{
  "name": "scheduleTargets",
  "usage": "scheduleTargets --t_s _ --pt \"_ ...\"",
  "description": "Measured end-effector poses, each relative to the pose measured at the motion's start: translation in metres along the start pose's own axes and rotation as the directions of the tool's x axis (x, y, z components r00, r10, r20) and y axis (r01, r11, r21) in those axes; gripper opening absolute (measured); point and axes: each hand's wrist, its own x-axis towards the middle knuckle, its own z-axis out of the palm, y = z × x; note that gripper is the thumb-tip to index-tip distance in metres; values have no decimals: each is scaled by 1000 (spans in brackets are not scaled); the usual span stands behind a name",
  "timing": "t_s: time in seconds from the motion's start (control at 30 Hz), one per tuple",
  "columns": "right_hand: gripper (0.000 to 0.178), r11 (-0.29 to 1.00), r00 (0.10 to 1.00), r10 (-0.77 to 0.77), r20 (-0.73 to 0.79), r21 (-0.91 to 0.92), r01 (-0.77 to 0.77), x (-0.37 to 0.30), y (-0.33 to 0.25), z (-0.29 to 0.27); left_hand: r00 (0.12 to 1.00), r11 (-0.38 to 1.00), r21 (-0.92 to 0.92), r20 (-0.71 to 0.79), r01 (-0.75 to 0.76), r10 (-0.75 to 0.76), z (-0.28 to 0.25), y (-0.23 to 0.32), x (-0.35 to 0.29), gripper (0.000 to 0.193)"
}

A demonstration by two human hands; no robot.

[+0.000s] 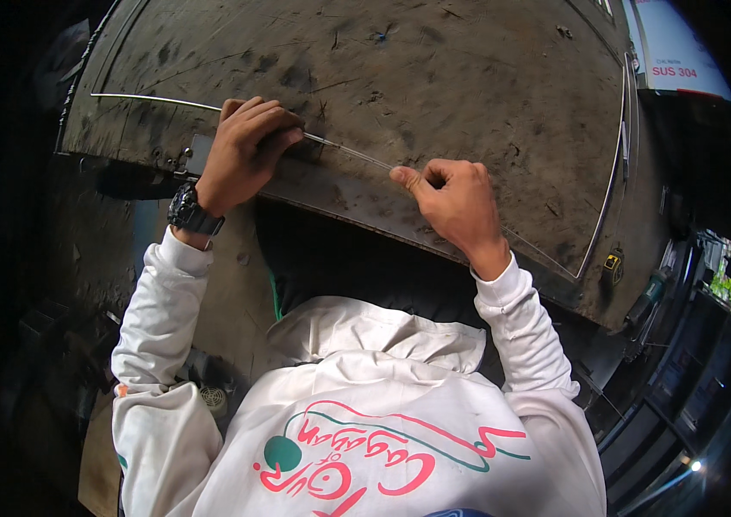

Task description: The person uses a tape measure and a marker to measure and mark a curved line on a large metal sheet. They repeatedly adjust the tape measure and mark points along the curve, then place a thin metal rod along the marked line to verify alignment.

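Note:
A thin, shiny metal rod (pixel 350 151) runs along the near side of a worn, dark-stained tabletop. It is bent at corners on the left and right, and its sides continue toward the far edge like a large frame. My left hand (pixel 249 148), with a black watch on the wrist, is closed around the rod left of centre, fingers curled over it. To the right, my right hand (pixel 460 205) pinches the rod between thumb and curled fingers. Between the two hands the rod shows bare, close to the table's front edge.
A flat metal strip (pixel 339 195) lines the table's front edge, with a bolted metal fitting (pixel 183 162) at its left. A black and yellow tape measure (pixel 612 266) lies at the right corner, near a greenish power tool (pixel 648 295). Beyond stands a white panel (pixel 684 47).

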Motion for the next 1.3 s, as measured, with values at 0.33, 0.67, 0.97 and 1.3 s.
scheduleTargets --t_s 0.33,0.67,0.97,1.3 --pt "64 999 998 -10 -60 47 13 14 -17 13 1000 1000 6 14 19 -19 -1 1 -1 9" --pt "42 985 997 -69 38 163 62 20 -17 15 1000 1000 -2 4 22 -22 -1 1 -4 10" --pt "30 989 994 -81 -73 120 89 19 -14 23 999 999 17 19 27 -28 -2 -1 2 10" --pt "39 994 997 -74 -37 76 77 -30 63 -20 989 991 45 62 129 -131 3 -4 -5 6"
